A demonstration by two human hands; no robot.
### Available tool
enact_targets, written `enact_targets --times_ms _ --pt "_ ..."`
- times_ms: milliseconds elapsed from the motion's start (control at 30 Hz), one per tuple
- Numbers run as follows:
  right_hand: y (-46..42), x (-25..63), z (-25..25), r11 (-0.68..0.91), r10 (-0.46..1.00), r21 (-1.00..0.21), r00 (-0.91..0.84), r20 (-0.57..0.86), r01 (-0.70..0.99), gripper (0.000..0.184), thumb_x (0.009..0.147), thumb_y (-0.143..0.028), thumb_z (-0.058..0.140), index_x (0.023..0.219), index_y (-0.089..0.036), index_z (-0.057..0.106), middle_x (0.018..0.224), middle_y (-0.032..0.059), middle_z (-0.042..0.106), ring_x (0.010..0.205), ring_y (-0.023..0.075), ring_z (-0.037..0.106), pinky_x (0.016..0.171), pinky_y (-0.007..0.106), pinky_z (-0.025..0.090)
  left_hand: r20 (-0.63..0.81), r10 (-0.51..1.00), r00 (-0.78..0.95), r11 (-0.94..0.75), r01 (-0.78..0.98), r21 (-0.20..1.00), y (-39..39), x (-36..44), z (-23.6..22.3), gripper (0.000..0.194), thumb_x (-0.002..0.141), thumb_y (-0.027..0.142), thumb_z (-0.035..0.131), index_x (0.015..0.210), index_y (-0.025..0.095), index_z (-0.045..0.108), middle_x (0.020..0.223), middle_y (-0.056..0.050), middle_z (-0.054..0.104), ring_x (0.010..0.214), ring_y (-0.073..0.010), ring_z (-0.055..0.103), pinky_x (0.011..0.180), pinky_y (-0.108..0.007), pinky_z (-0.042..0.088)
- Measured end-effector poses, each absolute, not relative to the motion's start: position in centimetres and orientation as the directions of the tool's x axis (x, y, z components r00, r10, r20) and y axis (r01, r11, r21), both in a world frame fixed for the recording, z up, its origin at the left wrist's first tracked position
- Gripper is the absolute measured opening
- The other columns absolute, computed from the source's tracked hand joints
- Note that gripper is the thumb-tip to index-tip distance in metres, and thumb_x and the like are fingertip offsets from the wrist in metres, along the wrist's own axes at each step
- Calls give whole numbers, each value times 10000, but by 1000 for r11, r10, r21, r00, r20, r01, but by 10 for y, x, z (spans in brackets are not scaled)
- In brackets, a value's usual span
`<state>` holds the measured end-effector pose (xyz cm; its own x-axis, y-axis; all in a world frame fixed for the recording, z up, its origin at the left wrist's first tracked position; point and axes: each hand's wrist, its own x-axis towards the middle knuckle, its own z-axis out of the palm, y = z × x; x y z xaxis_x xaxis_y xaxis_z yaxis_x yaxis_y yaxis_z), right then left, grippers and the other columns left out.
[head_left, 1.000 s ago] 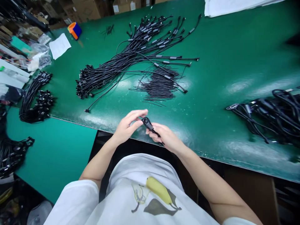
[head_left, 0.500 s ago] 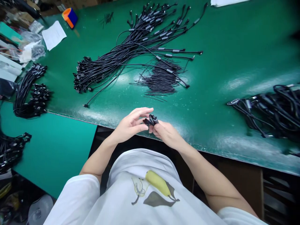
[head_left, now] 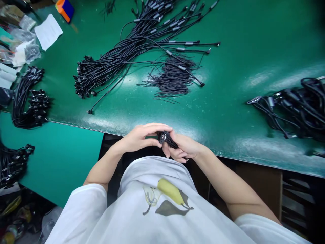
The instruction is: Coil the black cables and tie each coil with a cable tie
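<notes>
Head view: left fingers (head_left: 156, 128) and right fingers (head_left: 179, 153) pinch a black cable (head_left: 164, 137) near the green table (head_left: 228, 118).

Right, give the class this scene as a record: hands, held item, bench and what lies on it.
Left hand: thumb and fingers at the connector
Right hand: holding the black cable
Bench: green
Beyond the hands: cable bundle, pile of thin black strips
Upper left: white paper, orange-and-blue object
Right side: heaped cables

Green table (head_left: 236, 51) — black cables (head_left: 127, 47), paper (head_left: 48, 32)
</notes>
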<state>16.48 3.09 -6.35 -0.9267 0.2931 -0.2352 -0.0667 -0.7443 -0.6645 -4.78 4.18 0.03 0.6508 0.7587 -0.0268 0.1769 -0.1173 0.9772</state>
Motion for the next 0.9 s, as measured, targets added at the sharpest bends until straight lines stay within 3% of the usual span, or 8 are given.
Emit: enact_targets --times_ms 233,333,400,467,533,700,800,900 --pt "35 172 -64 -665 385 -743 -887 -254 -76 796 851 -855 344 779 -117 633 456 -83 353 326 61 332 401 257 480 26 794 607 -244 281 928 47 -41 0 327 912 214 607 1225 206 702 1194 -91 726 1089 -181 678 973 -289 509" --pt "34 177 -57 -305 708 -952 -674 -212 -20 725 903 -788 360 1049 -131 631 650 -6 574 486 107 538 555 276 530 -13 857 514 -154 281 947 51 -39 -8 340 875 240 668 1210 202 705 1183 -87 727 1072 -185 681 971 -294 515" --pt "32 181 -53 18 871 -980 -485 -84 200 665 926 -731 408 1248 -172 567 885 60 686 694 167 658 657 296 537 -50 894 445 -54 217 975 54 -39 -14 417 849 252 700 1262 204 669 1189 -88 722 1059 -186 687 968 -300 527" --pt "29 181 -53 254 910 -845 -413 44 471 638 940 -679 445 1342 -190 523 1110 115 702 917 231 694 735 315 530 -83 906 414 17 159 987 57 -36 -21 441 835 261 714 1268 201 656 1188 -89 717 1043 -187 693 955 -302 541" --pt "27 177 -59 377 904 -642 -417 98 668 537 982 -585 440 1308 -176 558 1160 133 706 982 251 695 733 305 506 -98 915 392 35 165 986 57 -31 -28 381 820 278 730 1189 190 690 1153 -88 716 1014 -187 698 925 -296 554" --pt "33 174 -77 436 891 -381 -451 54 815 373 1037 -434 382 990 -185 655 828 69 733 724 190 676 580 273 384 -93 916 390 -53 347 936 57 -28 -44 356 866 308 679 1203 193 681 1127 -95 708 962 -179 700 891 -298 567" --pt "47 214 -76 314 949 -277 -312 49 908 311 1024 -374 409 993 -189 657 901 97 724 734 200 647 564 282 358 8 933 360 -225 566 793 73 -61 -47 412 918 315 611 1317 214 613 1241 -107 685 1133 -209 655 1043 -364 504" --pt "63 294 -70 30 985 -78 -16 173 996 390 1000 -391 407 1137 -118 649 937 209 680 753 275 608 557 336 314 219 974 53 -160 846 509 99 -120 -44 384 942 313 552 1294 174 616 1325 -152 632 1279 -267 566 1134 -443 416"
